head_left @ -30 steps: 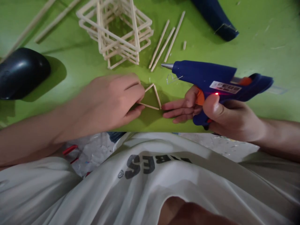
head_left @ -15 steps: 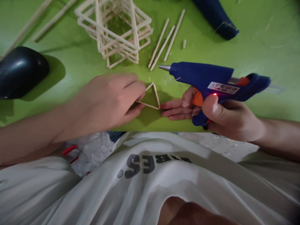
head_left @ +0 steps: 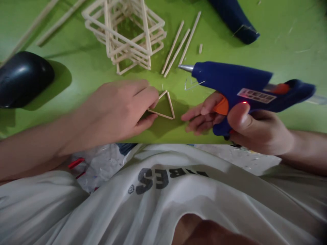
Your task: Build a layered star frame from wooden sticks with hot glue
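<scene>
My left hand [head_left: 120,109] lies on the green table [head_left: 84,78] with its fingers pinched on the left corner of a small triangle of thin wooden sticks [head_left: 166,108]. My right hand [head_left: 245,126] grips a blue hot glue gun [head_left: 240,85] with an orange trigger and a lit red light. Its metal nozzle points left, above and to the right of the triangle. My right fingers stretch toward the triangle's right corner without touching it.
A tower-like frame of glued sticks [head_left: 127,30] stands behind my left hand. Three loose sticks [head_left: 178,42] and a short stub lie right of it. A black rounded object [head_left: 22,78] sits at the left. A second blue object [head_left: 233,18] lies at the back right.
My right hand has drawn the glue gun to the right and slightly up, and its fingertips have come off the triangle's right corner. My left hand has stayed in place.
</scene>
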Motion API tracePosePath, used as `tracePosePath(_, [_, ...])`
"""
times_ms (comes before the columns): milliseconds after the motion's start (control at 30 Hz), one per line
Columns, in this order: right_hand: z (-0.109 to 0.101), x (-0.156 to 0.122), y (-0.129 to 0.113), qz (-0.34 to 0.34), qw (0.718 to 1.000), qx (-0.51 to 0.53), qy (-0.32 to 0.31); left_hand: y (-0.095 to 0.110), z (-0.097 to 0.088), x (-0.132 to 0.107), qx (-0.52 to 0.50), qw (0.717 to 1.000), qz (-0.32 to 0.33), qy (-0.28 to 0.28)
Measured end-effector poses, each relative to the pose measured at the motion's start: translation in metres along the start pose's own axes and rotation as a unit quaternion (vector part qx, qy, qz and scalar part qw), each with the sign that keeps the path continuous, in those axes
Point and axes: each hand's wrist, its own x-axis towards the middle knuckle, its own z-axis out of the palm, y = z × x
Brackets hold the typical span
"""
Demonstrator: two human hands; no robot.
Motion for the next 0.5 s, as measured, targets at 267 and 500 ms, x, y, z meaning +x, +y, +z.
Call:
tracePosePath(267, [-0.004,-0.001,-0.005,-0.030,0.996,-0.044,0.066,-0.001,-0.016,-0.004,0.003,1.000,-0.001,0.013])
tracePosePath(500, [-0.022,0.004,-0.021,-0.020,0.991,-0.105,0.085,-0.011,-0.016,-0.014,0.077,0.996,-0.036,-0.032])
